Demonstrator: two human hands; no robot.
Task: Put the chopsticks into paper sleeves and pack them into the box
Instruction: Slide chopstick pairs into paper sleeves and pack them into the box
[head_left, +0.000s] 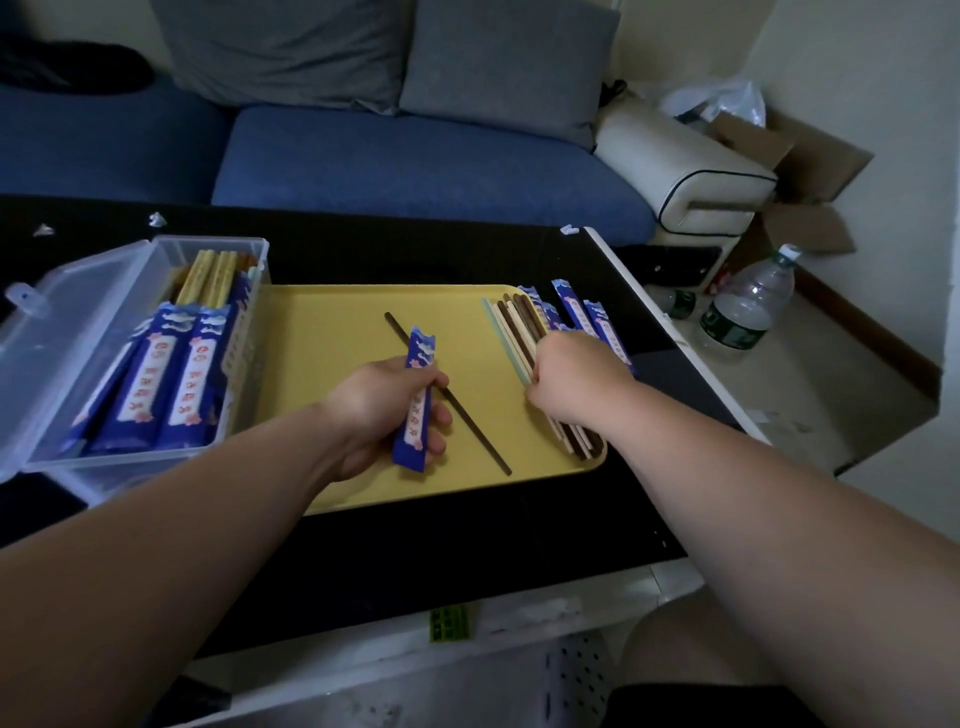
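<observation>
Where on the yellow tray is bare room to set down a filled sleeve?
Bare tray lies between the box and the dark chopstick, and again between that chopstick and the pile. The right edge is crowded: the pile, the right hand on it, spare sleeves beside. The left hand with its sleeve fills the near middle.

the tray (332, 332) is plain yellow. the paper sleeve (415, 410) above it is dark blue, with a white strip that carries red characters, small pink flowers, and white shapes near its top. the single chopstick (478, 433) on the tray is dark brown. the loose chopsticks (514, 327) at the right edge are dark brown, cream and pale green. the empty sleeves (574, 309) beside them show the same blue pattern, and so do the packed sleeves (176, 384) in the clear box (78, 322). the table (415, 545) is black, the sofa (415, 161) blue, its cushions (504, 67) grey.
</observation>
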